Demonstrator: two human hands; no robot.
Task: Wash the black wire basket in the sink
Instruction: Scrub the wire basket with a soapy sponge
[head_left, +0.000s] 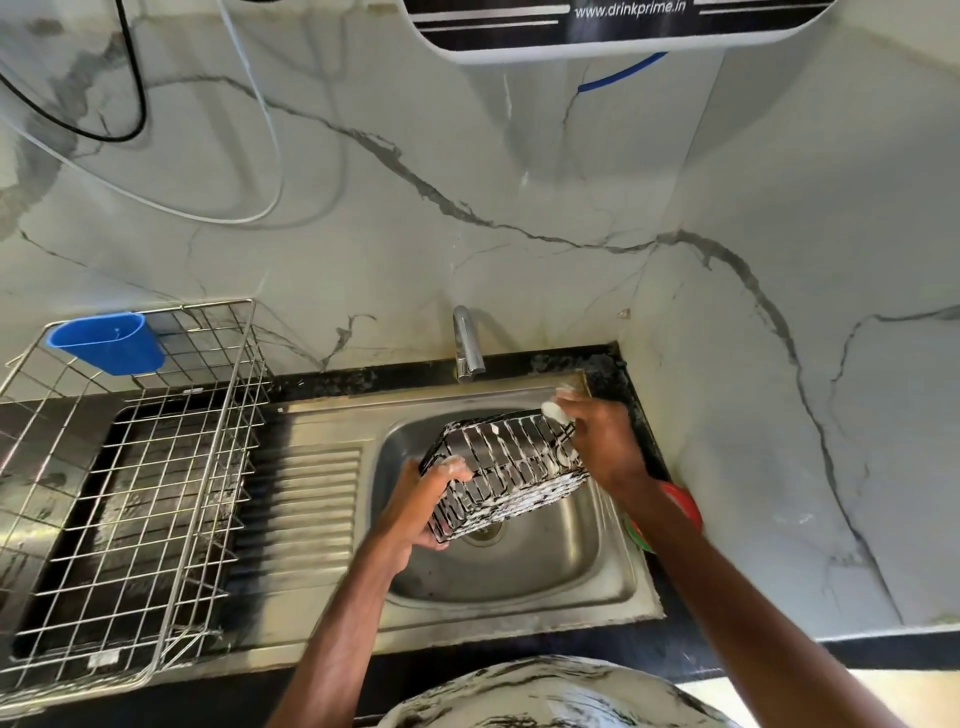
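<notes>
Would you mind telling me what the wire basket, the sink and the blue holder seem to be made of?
Black wire basket: probably coated metal wire, thin dark rods under white suds. Sink: looks like stainless steel, brushed grey with soft reflections. Blue holder: likely plastic, smooth, uniform colour.

The left hand (422, 506) and right hand (597, 441) grip the foamy black wire basket (511, 467) (tilted) above the sink (519, 587).

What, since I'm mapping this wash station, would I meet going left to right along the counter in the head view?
Steel dish rack → ribbed drainboard → left hand → black wire basket, foamy, over the sink → right hand → red-and-green object at the sink's right edge.
</notes>
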